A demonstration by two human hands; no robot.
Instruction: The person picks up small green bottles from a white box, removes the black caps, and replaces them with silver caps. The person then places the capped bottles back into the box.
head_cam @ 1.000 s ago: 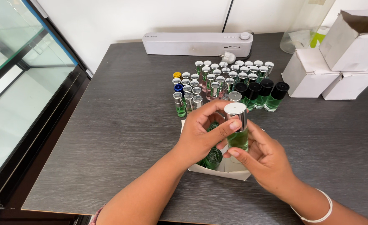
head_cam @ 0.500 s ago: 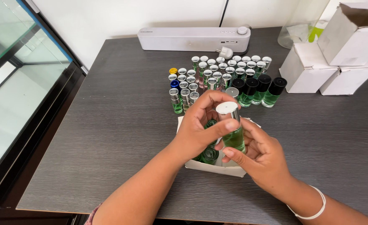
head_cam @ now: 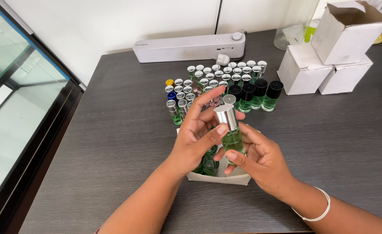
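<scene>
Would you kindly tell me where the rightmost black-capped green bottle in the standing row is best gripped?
Grip the rightmost black-capped green glass bottle by its round black cap, fingers coming down from above and from its right side. It stands upright, a neighbouring bottle crowds its left, while the dark table on its right lies bare.

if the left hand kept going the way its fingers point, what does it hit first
Probably the cluster of small silver-capped vials beyond the left hand; its fingers point up and away over them, so depth is uncertain.

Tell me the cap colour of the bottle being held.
Shiny silver cap on the green bottle, clearest in the head view.
</scene>
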